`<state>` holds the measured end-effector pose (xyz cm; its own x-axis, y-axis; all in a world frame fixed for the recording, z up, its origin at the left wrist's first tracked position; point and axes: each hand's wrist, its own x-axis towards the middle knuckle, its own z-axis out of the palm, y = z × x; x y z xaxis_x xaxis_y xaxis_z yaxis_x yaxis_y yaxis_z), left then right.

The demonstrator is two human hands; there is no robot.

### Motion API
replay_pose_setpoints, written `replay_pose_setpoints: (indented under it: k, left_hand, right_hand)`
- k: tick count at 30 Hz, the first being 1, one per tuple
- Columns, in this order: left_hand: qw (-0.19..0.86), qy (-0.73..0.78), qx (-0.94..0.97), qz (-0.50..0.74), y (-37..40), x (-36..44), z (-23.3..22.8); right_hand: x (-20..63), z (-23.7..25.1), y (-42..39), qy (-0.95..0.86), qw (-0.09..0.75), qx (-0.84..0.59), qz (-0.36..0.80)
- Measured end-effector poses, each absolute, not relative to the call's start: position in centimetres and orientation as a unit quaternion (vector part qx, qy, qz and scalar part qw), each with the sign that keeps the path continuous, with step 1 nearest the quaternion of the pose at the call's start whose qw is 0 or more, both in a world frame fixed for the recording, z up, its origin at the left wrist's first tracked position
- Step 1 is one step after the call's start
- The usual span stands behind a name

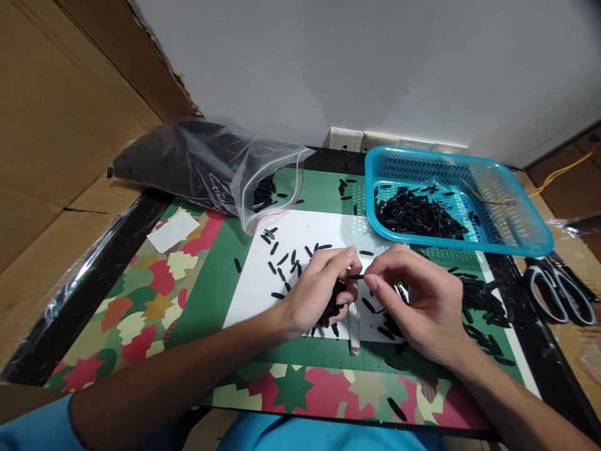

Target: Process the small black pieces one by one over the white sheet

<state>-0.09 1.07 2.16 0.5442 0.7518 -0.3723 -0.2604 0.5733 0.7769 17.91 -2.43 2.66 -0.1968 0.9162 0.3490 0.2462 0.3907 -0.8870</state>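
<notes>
My left hand [319, 291] rests on a white sheet [310, 235] and cups a bunch of small black pieces [334, 307] in its palm. Its thumb and forefinger pinch one thin black piece [357, 276]. My right hand [417, 304] meets it fingertip to fingertip and pinches the other end of that same piece. Several loose black pieces [282, 260] lie scattered on the sheet to the left of my hands. A small clear object [354, 326] lies on the sheet just below my fingers.
A blue plastic basket [516, 241] with a heap of black pieces stands at the back right. An open clear bag [211, 169] of black pieces lies at the back left. Scissors [558, 291] lie at the right edge. More black pieces [483, 300] pile up right of my hand. Cardboard walls the left side.
</notes>
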Motion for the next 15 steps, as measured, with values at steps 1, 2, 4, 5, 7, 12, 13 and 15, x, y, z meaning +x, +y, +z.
replay_pose_setpoints:
  k: [1,2,4,5,7,12,13,15]
  left_hand:
    - [0.816,0.351,0.339,0.311,1.06,-0.16,2.19]
    - [0.823,0.337,0.343,0.303,1.06,-0.24,2.23]
    - [0.834,0.309,0.356,0.287,1.05,-0.43,2.29]
    - [0.837,0.297,0.361,0.283,1.05,-0.53,2.31]
    - [0.839,0.287,0.365,0.283,1.06,-0.69,2.35]
    - [0.831,0.291,0.36,0.307,1.07,-0.84,2.35]
    - [0.829,0.292,0.362,0.312,1.07,-0.84,2.34]
    - [0.825,0.289,0.367,0.319,1.07,-0.86,2.31]
  right_hand:
    - [18.04,2.66,-2.37,-0.669,0.481,-0.435,0.364]
    - [18.15,2.64,-2.3,-0.654,0.487,-0.443,0.371]
    - [18.31,2.55,-2.18,-0.638,0.497,-0.452,0.377]
    - [18.36,2.51,-2.12,-0.634,0.5,-0.453,0.378]
    - [18.42,2.41,-2.02,-0.632,0.503,-0.454,0.377]
    - [18.57,2.03,-1.82,-0.627,0.491,-0.465,0.386]
    - [18.6,1.98,-1.79,-0.626,0.489,-0.465,0.39]
    - [18.62,1.95,-1.78,-0.627,0.488,-0.461,0.394]
